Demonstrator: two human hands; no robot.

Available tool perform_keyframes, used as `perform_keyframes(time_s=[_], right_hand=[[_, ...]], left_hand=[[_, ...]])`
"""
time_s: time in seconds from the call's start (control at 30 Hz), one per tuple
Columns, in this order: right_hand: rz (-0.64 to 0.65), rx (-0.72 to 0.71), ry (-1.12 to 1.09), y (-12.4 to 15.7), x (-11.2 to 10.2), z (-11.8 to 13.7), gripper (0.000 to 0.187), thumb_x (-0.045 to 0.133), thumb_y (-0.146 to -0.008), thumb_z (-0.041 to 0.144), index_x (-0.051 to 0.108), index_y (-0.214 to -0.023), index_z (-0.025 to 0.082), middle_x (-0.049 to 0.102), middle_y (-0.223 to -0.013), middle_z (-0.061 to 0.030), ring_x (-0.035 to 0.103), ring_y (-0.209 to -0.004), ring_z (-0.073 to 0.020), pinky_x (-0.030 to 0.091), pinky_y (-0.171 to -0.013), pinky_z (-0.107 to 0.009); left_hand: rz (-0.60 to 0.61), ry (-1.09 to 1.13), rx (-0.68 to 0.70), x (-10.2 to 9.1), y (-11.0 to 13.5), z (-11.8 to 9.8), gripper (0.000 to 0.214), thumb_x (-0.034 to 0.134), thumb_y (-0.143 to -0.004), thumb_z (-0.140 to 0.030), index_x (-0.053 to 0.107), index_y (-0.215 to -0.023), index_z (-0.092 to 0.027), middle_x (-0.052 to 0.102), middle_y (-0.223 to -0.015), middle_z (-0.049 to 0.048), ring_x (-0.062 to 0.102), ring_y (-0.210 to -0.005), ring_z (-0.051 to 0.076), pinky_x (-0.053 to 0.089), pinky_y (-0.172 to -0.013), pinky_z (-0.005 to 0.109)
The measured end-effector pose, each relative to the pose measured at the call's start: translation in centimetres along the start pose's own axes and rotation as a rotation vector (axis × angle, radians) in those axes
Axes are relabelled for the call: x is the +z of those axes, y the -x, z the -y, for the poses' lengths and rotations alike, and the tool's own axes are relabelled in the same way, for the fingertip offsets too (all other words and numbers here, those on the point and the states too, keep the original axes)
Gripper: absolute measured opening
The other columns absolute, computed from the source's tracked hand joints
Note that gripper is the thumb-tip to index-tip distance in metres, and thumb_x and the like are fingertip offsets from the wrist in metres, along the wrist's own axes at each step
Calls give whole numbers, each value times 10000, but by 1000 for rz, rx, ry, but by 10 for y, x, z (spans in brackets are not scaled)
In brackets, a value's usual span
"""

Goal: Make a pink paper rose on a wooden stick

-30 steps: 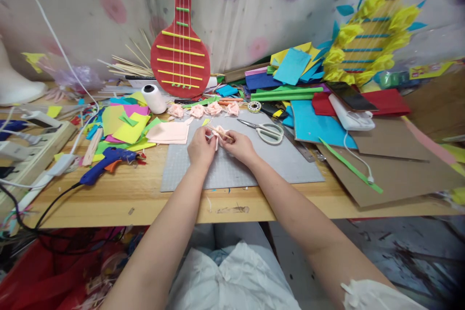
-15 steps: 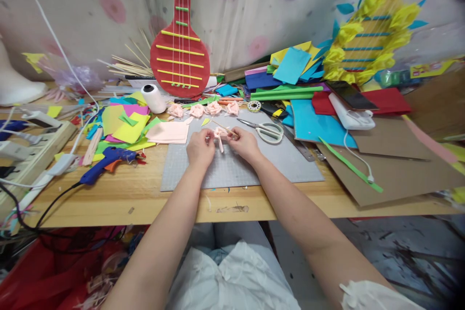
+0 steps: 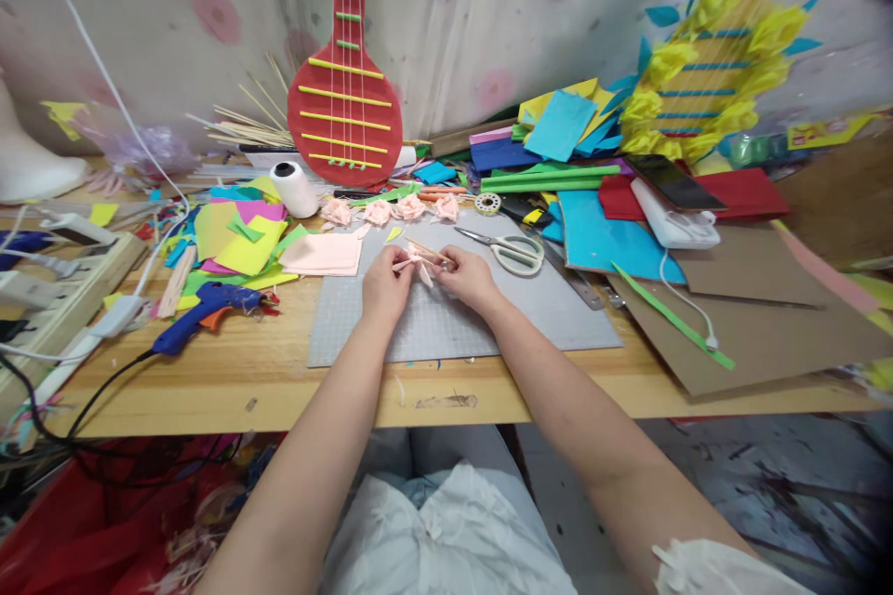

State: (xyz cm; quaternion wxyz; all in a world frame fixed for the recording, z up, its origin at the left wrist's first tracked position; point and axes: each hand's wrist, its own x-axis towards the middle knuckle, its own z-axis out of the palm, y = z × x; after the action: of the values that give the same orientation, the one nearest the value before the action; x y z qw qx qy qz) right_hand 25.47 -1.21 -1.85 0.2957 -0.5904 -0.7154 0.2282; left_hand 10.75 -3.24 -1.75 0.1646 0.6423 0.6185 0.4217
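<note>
Over the grey cutting mat [image 3: 453,330], my left hand [image 3: 385,284] pinches a pale pink paper piece [image 3: 423,273] with folded, pointed petals. My right hand [image 3: 471,277] has its fingers closed on a thin wooden stick [image 3: 433,253], which lies across the pink paper. Fingertips hide part of both. Beyond my hands sits a row of finished-looking pink paper flowers [image 3: 378,212]. A stack of pale pink paper sheets [image 3: 322,254] lies left of my left hand. Scissors [image 3: 516,253] with pale handles rest to the right of my right hand.
A blue glue gun [image 3: 209,311] lies at left near a power strip [image 3: 84,307]. A thread spool [image 3: 294,190] stands by a red paper lute [image 3: 345,116]. Blue foam sheets [image 3: 606,237], cardboard [image 3: 746,335] and a metal ruler [image 3: 576,279] are at right.
The pink paper has turned in my fingers, and its petals now point differently. My left hand has shifted slightly; the stick has moved a little against the paper.
</note>
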Motion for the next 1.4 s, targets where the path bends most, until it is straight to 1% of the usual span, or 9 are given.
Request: perform_keyframes(time_s=[0.2,0.43,0.57,0.7,0.9,1.03,1.13,1.3,1.4], right_hand=[[-21,-2,18,-1,2,-2,188,491,-718,375,589,-758,219,543,-619,42,427,-547,-88,274,-527,-197],[-23,43,2,0,-1,-1,162,506,-707,357,585,-758,225,533,-598,48,421,-530,-90,269,-510,-199],[-19,29,-10,0,-1,-1,166,500,-714,361,583,-761,224,529,-592,50,415,-521,-87,270,-509,-198],[-16,17,-16,0,1,-1,198,494,-719,390,578,-755,214,530,-591,47,412,-521,-85,273,-512,-196],[-18,13,-16,0,1,-1,200,493,-716,392,582,-764,219,527,-589,46,420,-534,-92,273,-515,-198],[-16,12,-5,0,1,-1,170,494,-717,348,588,-782,222,536,-599,45,435,-551,-96,284,-527,-200],[-33,21,3,-1,0,-2,161,493,-723,334,590,-792,227,547,-609,44,448,-561,-98,294,-539,-205],[-66,46,-2,-3,-1,-5,155,490,-728,340,589,-781,234,555,-616,41,466,-575,-105,309,-552,-208],[-69,39,-7,-3,0,-5,163,486,-732,345,596,-783,236,557,-619,39,465,-572,-105,308,-550,-209]], left_hand=[[-26,18,3,-1,0,1,74,495,-750,-211,557,-791,-220,622,-779,-17,572,-731,127,412,-679,236],[-32,132,-52,-1,2,-2,107,512,-747,-258,587,-810,-214,653,-817,-11,592,-702,116,440,-684,233],[-39,217,-55,0,2,-2,116,520,-743,-281,578,-802,-200,657,-829,-1,601,-732,115,452,-694,229],[-36,243,-68,0,2,-4,108,508,-750,-279,562,-788,-194,654,-841,5,603,-749,113,457,-698,229],[-70,226,-49,0,3,-3,123,526,-729,-315,546,-748,-195,633,-763,-10,580,-675,101,444,-637,215],[-85,206,-119,2,0,0,111,536,-708,-305,525,-717,-195,607,-716,-23,546,-625,90,432,-591,204],[-56,283,-149,3,-3,2,102,543,-691,-282,518,-721,-188,599,-712,-21,554,-635,90,437,-581,199],[57,453,-229,3,-7,6,143,519,-697,-255,539,-822,-188,623,-773,1,590,-622,105,446,-525,209],[41,428,-251,2,-9,13,232,481,-721,-223,528,-947,-201,630,-781,7,603,-634,117,462,-551,228]])
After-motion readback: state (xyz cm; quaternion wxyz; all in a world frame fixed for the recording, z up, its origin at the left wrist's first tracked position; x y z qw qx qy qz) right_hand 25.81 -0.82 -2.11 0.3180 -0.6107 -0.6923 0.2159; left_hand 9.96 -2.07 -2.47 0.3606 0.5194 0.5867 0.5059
